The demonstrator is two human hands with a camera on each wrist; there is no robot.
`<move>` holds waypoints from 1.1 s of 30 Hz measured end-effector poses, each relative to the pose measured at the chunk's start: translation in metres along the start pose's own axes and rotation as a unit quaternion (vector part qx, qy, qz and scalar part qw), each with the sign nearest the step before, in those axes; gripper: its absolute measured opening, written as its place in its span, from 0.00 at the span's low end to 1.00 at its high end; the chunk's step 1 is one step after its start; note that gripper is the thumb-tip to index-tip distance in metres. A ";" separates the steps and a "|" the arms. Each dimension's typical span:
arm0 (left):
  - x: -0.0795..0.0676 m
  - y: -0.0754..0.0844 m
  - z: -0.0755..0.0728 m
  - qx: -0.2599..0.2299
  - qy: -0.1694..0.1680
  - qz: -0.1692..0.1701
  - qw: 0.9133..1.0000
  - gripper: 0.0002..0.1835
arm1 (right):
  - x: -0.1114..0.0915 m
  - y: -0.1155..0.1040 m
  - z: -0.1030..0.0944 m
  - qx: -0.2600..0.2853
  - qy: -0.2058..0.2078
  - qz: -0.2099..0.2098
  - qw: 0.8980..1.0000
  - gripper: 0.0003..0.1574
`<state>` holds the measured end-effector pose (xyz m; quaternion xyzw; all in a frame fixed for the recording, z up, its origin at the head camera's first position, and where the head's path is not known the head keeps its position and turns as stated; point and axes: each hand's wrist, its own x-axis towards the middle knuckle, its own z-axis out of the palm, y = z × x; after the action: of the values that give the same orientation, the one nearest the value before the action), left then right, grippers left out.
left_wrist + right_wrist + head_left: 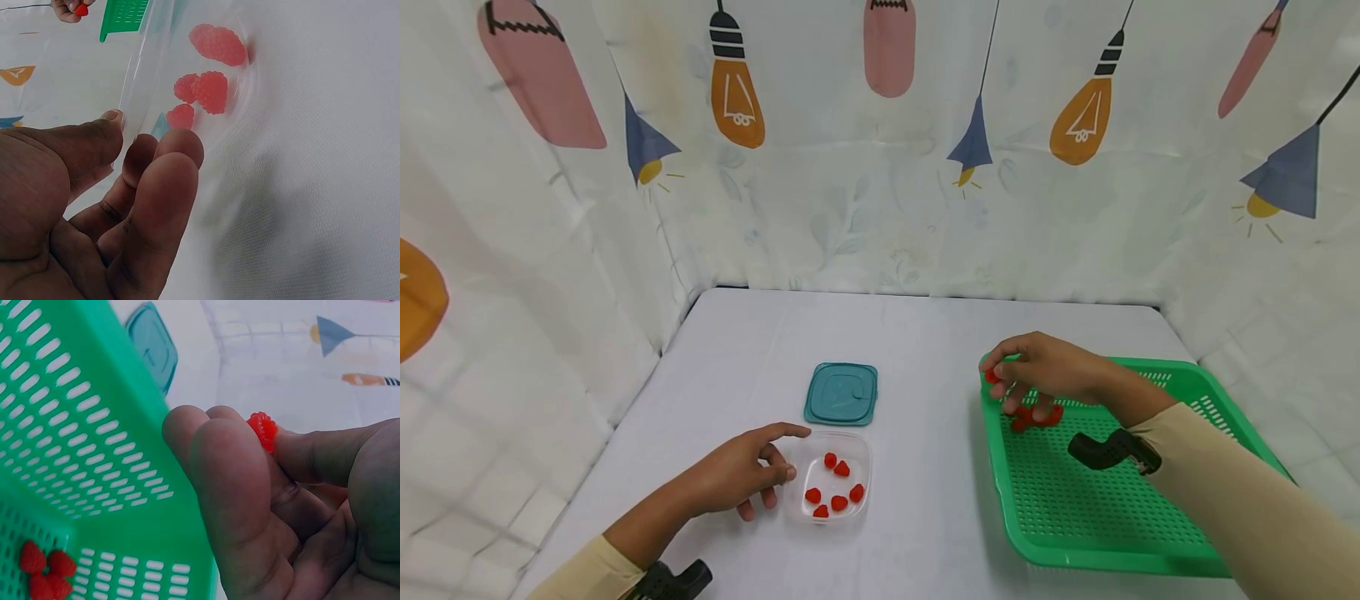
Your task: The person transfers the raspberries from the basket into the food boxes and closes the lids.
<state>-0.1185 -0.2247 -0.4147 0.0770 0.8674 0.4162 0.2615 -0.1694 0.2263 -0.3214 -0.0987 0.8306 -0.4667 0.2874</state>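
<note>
My right hand (pixel 1047 368) pinches a red raspberry (pixel 264 431) between thumb and fingertips, over the far left corner of a green basket (pixel 1097 546). Several more raspberries (pixel 47 575) lie in that basket's corner below the hand. On the left, my left hand (pixel 737 471) is beside a clear plastic container (pixel 795 487), its fingers loosely bent and its fingertips right at the container's rim. Inside the container several raspberries (pixel 212 92) lie spread over the bottom. Nothing is held in the left hand.
A teal square lid (pixel 842 394) lies flat on the white table (pixel 925 500) just behind the container. White curtains (pixel 865 200) with printed lamps and bulbs enclose the table at the back and sides. Black wrist cameras (pixel 1116 452) sit on both sleeves.
</note>
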 end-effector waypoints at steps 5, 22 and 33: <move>0.000 0.000 0.000 0.001 -0.001 0.001 1.000 0.29 | 0.006 -0.010 0.008 -0.007 0.000 -0.006 1.000 0.15; -0.001 0.000 0.001 0.001 -0.001 -0.004 1.000 0.30 | 0.031 -0.042 0.043 -0.015 -0.040 -0.023 0.999 0.12; 0.001 -0.001 0.000 0.002 0.005 -0.009 1.000 0.29 | 0.047 -0.060 0.076 -0.037 -0.079 -0.036 0.996 0.10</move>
<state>-0.1191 -0.2248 -0.4155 0.0677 0.8703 0.4120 0.2612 -0.1706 0.1183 -0.3196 -0.1759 0.8176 -0.4369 0.3314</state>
